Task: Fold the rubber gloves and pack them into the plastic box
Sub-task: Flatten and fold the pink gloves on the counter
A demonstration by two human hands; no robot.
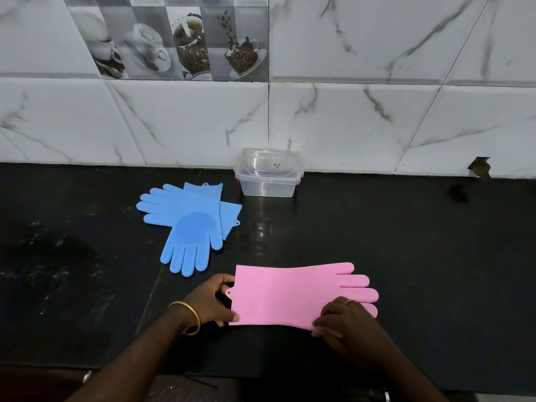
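Note:
A pink rubber glove [290, 294] lies flat on the black counter near the front edge, cuff to the left and fingers to the right. My left hand [213, 300] pinches the cuff edge. My right hand [345, 320] presses on the glove's lower finger area, covering the thumb part. Two blue rubber gloves [191, 224] lie crossed on top of each other further back on the left. A clear plastic box [268, 187] stands against the wall at the back, with its clear lid resting on top.
The black counter [406, 242] stretches wide to both sides and ends at a marble-tiled wall [377, 126]. A chipped hole [481, 169] shows in the wall's base at the right.

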